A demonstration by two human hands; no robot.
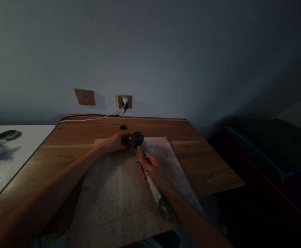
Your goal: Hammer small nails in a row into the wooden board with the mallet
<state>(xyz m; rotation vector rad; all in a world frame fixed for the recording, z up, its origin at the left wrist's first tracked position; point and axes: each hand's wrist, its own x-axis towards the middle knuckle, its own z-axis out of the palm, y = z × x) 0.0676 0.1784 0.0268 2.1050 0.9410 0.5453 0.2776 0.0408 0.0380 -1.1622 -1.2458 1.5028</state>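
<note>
My right hand is wrapped round the pale handle of a hammer, whose dark head sits low over the far end of a light wooden board. My left hand rests closed on the board just left of the hammer head, its fingertips pinched on something small that I cannot make out. A few tiny dark specks lie on the board close under the head.
The board lies on a brown wooden table against a grey wall. A white cable runs to a wall socket. A white surface with dark items stands at left; dark furniture at right.
</note>
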